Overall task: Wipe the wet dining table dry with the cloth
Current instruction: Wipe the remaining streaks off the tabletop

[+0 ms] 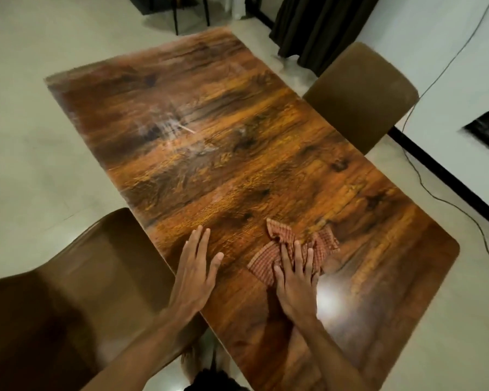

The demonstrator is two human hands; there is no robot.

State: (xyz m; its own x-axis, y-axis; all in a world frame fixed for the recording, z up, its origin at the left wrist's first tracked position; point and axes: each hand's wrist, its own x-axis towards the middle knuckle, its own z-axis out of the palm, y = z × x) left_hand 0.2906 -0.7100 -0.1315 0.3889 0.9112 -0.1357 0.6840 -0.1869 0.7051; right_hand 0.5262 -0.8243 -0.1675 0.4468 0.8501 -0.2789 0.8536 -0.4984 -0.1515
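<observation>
Evidently the right hand (pixel 295 280) lies flat and uncurled, pressing the checked cloth (pixel 323 241) onto the near end of the desk (pixel 209 153), probably to soak up water, while the left hand (pixel 196 268), open and empty, likely braces beside it

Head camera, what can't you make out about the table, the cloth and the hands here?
Cloth: head view, its near part is hidden under the right hand.
Table: head view, near end cut off by the bottom edge, partly covered by the right forearm.
Pale streaks: head view, blurred; water or glare cannot be told.
Near chair: head view, cut off by left and bottom edges.
</observation>
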